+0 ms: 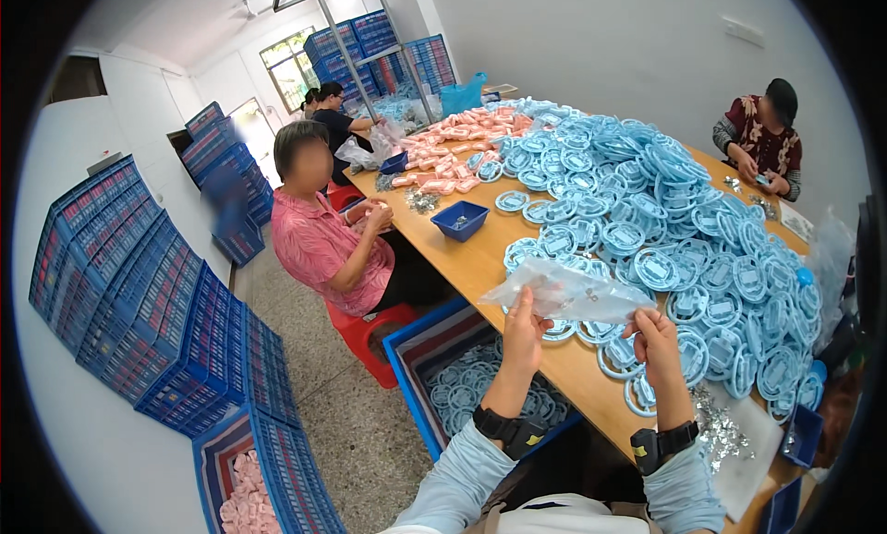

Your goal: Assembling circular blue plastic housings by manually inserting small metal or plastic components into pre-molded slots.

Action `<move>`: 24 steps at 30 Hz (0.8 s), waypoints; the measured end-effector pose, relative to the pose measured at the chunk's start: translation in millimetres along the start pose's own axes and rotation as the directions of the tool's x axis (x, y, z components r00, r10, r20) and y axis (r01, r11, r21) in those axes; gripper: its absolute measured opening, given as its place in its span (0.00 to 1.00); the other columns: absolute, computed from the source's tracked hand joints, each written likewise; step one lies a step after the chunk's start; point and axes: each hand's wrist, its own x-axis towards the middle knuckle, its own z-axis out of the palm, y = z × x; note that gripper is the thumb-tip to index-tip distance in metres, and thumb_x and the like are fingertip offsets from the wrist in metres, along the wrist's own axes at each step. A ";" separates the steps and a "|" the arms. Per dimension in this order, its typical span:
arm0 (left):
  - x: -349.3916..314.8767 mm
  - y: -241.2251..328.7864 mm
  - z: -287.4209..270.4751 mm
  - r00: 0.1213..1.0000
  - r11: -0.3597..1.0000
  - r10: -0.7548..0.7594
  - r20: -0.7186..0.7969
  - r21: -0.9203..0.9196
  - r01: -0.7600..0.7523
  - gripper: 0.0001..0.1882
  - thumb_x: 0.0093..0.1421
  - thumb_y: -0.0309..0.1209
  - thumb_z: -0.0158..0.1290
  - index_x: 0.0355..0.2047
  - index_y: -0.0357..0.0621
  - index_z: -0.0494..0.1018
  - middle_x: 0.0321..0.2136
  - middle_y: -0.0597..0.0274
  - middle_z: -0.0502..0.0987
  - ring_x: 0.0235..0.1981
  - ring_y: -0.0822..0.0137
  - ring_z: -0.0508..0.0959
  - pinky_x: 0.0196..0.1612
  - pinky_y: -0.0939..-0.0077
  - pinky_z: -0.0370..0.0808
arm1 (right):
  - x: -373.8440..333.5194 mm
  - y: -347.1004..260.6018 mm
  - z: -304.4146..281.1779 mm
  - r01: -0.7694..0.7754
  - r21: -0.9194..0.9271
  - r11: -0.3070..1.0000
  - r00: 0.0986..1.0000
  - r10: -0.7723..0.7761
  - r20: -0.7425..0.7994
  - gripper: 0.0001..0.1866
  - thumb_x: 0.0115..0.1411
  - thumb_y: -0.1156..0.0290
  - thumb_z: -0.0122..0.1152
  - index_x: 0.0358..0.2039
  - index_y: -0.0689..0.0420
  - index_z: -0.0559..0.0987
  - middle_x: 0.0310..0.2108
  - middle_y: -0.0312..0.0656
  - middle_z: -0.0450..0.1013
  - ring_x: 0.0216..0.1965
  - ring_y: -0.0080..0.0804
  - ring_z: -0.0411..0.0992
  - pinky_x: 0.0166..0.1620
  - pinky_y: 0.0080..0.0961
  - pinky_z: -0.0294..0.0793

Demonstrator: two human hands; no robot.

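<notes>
A translucent plastic bag [577,292] is stretched flat between my two hands above the table edge. My left hand [523,335] pinches its left part, thumb up against the film. At the bag's right end, my right hand [654,342] grips the corner with curled fingers. Something faint and pinkish shows through or on the film, too unclear to name. Right behind and beneath the bag spreads a big heap of light blue ring-shaped plastic pieces [656,268], some close to my right hand.
Small metal parts [721,428] lie on a white board [744,474] at my right. Below the table edge stands a blue crate [407,368] of blue rings. Pink pieces [462,146] and a small blue tray [459,222] are farther along. Co-workers sit left and far right; crates line the left wall.
</notes>
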 end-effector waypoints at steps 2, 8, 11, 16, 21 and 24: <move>0.4 0.2 -4.3 1.000 0.999 -0.022 -0.004 -0.031 0.022 0.18 0.63 0.40 0.42 0.49 0.45 0.65 0.42 0.65 0.73 0.40 0.75 0.72 0.35 0.82 0.67 | -1.5 1.9 1.5 -0.010 0.006 1.000 1.000 0.010 0.001 0.09 0.60 0.67 0.50 0.30 0.59 0.73 0.19 0.38 0.71 0.08 0.12 0.54 0.11 0.10 0.48; -2.0 -10.4 -1.6 0.984 0.988 0.145 0.104 0.036 -0.150 0.20 0.60 0.31 0.49 0.50 0.38 0.62 0.43 0.61 0.71 0.44 0.69 0.71 0.48 0.75 0.67 | -6.3 7.7 1.5 -0.047 0.010 0.999 0.999 0.047 0.007 0.09 0.60 0.67 0.49 0.31 0.59 0.73 0.19 0.37 0.71 0.07 0.12 0.53 0.10 0.10 0.48; -5.0 -12.2 -3.3 0.989 0.994 0.099 0.106 0.036 -0.104 0.19 0.59 0.28 0.50 0.50 0.36 0.62 0.43 0.60 0.71 0.42 0.70 0.72 0.47 0.75 0.67 | -9.9 5.7 4.1 -0.049 0.018 0.999 0.999 0.049 0.019 0.10 0.60 0.67 0.49 0.32 0.60 0.73 0.19 0.37 0.71 0.07 0.12 0.53 0.11 0.10 0.48; -6.8 -9.1 -18.0 0.998 0.984 0.032 0.046 0.174 -0.040 0.16 0.61 0.30 0.47 0.49 0.40 0.63 0.41 0.61 0.71 0.41 0.68 0.74 0.42 0.73 0.73 | -7.9 12.2 6.1 -0.039 -0.010 0.999 0.999 0.039 0.021 0.11 0.60 0.66 0.49 0.32 0.61 0.73 0.19 0.38 0.71 0.08 0.13 0.53 0.11 0.10 0.48; -10.7 -4.5 -5.3 0.996 0.990 0.089 -0.030 0.112 -0.086 0.16 0.62 0.32 0.45 0.48 0.40 0.63 0.42 0.60 0.71 0.41 0.66 0.75 0.40 0.73 0.74 | -10.4 13.6 5.0 -0.072 0.044 0.996 0.996 0.070 0.051 0.11 0.59 0.66 0.51 0.33 0.61 0.74 0.20 0.38 0.72 0.09 0.12 0.55 0.13 0.10 0.49; -10.9 -5.0 -5.7 0.996 0.988 0.094 -0.013 0.125 -0.091 0.17 0.63 0.33 0.43 0.49 0.39 0.62 0.43 0.59 0.70 0.42 0.63 0.75 0.39 0.73 0.74 | -11.4 13.9 4.7 -0.081 0.054 0.995 0.995 0.078 0.056 0.10 0.59 0.66 0.50 0.32 0.60 0.75 0.20 0.38 0.72 0.09 0.12 0.54 0.13 0.10 0.49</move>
